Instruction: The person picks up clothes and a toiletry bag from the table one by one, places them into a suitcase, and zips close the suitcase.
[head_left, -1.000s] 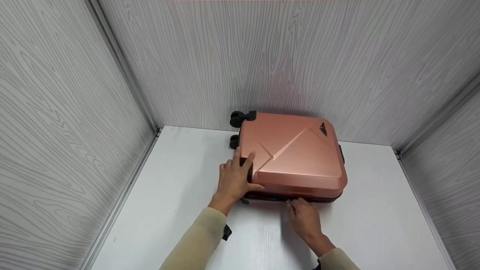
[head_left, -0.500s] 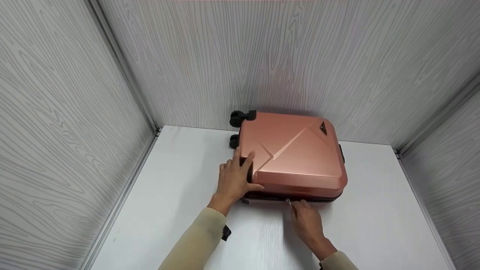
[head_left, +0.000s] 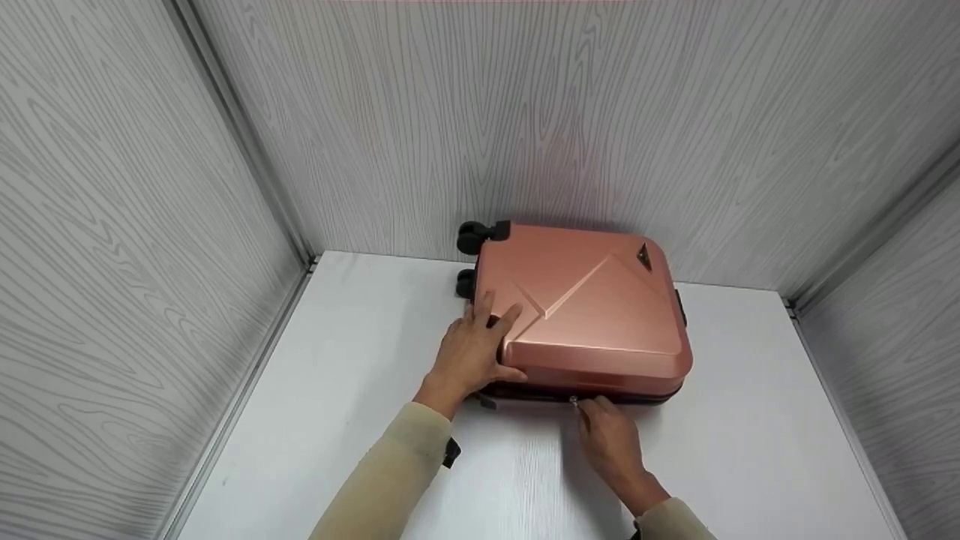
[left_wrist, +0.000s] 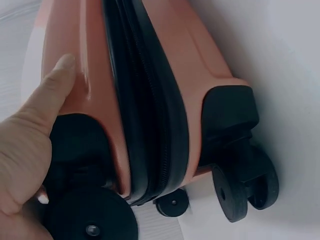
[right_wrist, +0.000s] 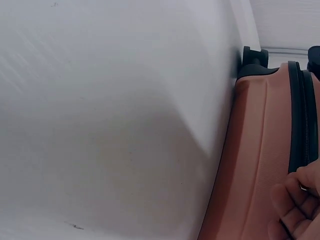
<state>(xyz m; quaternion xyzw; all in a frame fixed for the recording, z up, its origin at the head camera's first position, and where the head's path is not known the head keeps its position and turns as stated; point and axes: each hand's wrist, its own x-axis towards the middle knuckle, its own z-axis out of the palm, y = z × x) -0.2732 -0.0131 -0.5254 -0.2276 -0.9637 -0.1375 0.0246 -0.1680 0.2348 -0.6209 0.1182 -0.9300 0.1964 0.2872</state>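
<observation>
A rose-pink hard-shell suitcase [head_left: 592,292] lies flat, with its wheels on the left. My left hand [head_left: 469,356] rests on its near left corner, fingers spread over the top and thumb along the front side. In the left wrist view, that thumb [left_wrist: 52,90] lies on the pink shell beside a black wheel [left_wrist: 90,215]. At the front side, my right hand [head_left: 611,442] pinches a small metal zipper pull [head_left: 574,400] with curled fingers. The black zipper band [right_wrist: 302,115] runs up from those fingers in the right wrist view.
The suitcase lies on a white surface [head_left: 360,337], close to a grey wood-grain back wall [head_left: 450,127]. Similar panels stand at left [head_left: 112,262] and right [head_left: 892,337]. Two black wheels [head_left: 472,238] jut from the suitcase's left end, and a black handle [head_left: 681,307] from its right.
My left hand's fingers have shifted slightly right over the suitcase corner. My right hand moved a little right, then back left, staying at the zipper pull. The suitcase stays in place.
</observation>
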